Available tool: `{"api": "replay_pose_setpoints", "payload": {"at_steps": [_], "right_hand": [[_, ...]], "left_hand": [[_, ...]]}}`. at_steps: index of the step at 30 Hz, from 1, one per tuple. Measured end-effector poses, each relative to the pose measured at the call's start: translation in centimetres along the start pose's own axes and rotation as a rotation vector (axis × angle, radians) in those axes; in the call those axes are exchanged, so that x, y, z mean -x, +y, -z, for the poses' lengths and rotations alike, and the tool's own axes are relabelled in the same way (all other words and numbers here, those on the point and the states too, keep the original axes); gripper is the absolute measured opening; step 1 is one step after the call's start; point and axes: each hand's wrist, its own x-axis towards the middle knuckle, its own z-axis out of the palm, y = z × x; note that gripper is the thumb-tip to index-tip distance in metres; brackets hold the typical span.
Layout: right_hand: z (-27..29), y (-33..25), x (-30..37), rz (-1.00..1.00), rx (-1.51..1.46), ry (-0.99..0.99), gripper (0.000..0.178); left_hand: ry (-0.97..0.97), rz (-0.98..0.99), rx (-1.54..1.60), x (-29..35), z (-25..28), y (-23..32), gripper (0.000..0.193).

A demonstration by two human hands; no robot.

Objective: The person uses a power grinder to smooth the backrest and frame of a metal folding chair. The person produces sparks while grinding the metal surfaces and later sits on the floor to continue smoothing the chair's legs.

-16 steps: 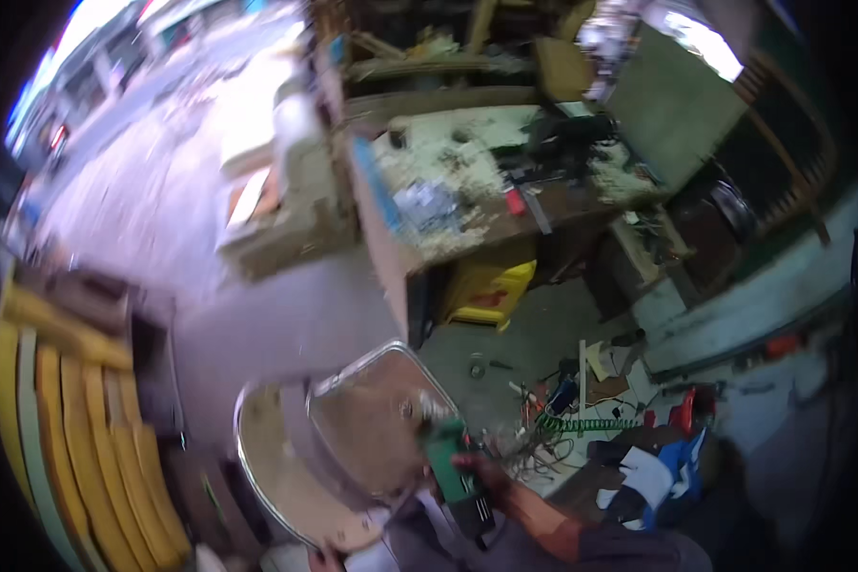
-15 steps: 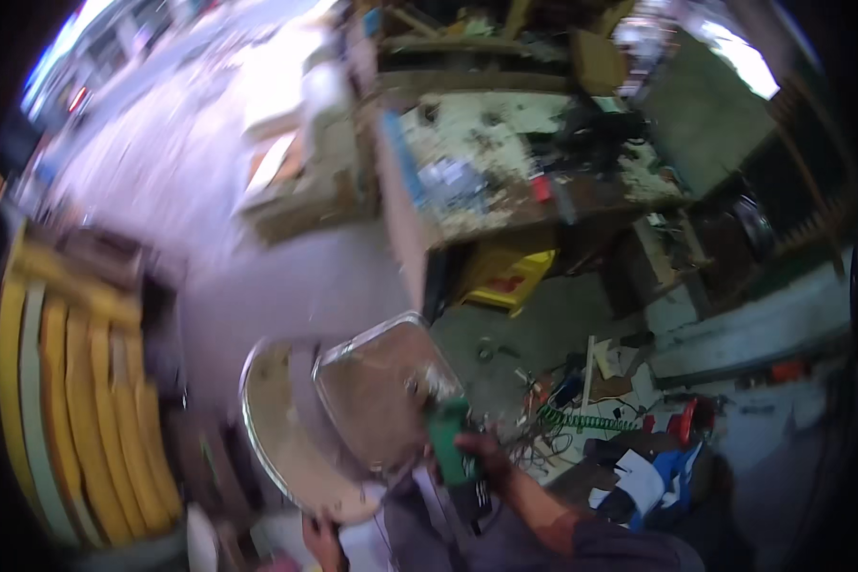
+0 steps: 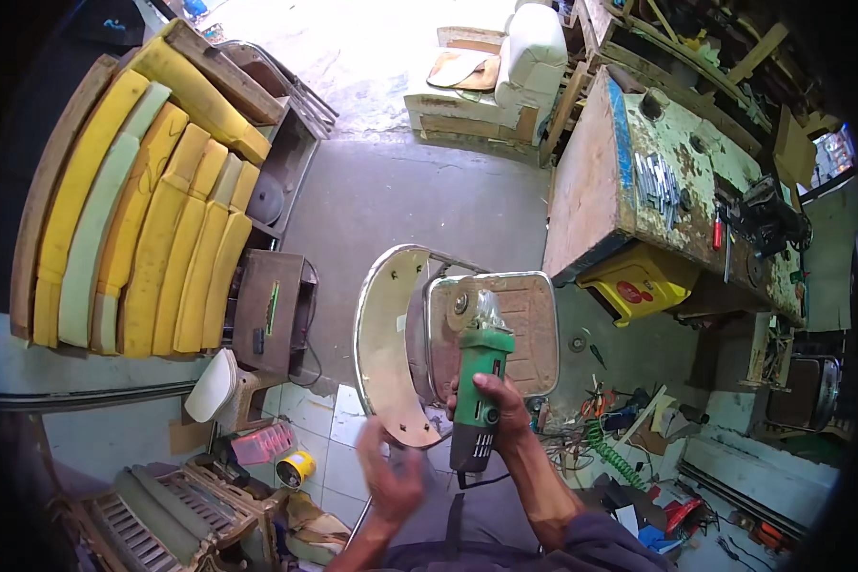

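Observation:
My right hand is wrapped round the body of a green angle grinder, which I hold with its head pointing away from me. The round disc shows at the head's left, over the chair seat. Below the grinder stands a metal-framed chair with a worn brown seat and a curved pale backrest panel edged in metal. My left hand, slightly blurred, is at the panel's near end with its fingers bent and apart, seemingly holding nothing. Whether it touches the panel I cannot tell.
Several yellow foam strips lean in a stack at left. A worn workbench with tools stands at right, a yellow bin beneath it. Cables, a green coiled hose and scraps litter the floor at right. A white armchair stands far off.
My view has swung, so the bench is now farther right and the foam strips sit higher. My left hand has shifted from the panel's edge, its fingers loosened. The grinder stays in my right hand.

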Motion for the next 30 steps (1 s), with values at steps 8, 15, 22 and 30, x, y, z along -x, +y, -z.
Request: {"api": "replay_pose_setpoints", "payload": {"at_steps": [8,15,22,30], "right_hand": [[-5.3,3.5,-5.3,0.055,-0.078,0.191,0.049],[-5.9,5.2,-6.9,0.051,-0.039,0.349,0.048],[-6.9,4.9,-7.4,0.159,0.202,0.463,0.034],[-2.4,7.6,-11.0,0.275,0.787,0.566,0.055]], "left_hand": [[-0.277,-0.118,0.305,-3.7,1.0,-0.7,0.087],[-0.337,-0.128,0.400,-6.6,3.4,-3.0,0.074],[-0.489,0.254,0.573,-6.5,3.3,-3.4,0.067],[-0.566,-0.118,0.239,-10.1,3.0,-6.7,0.066]]}}
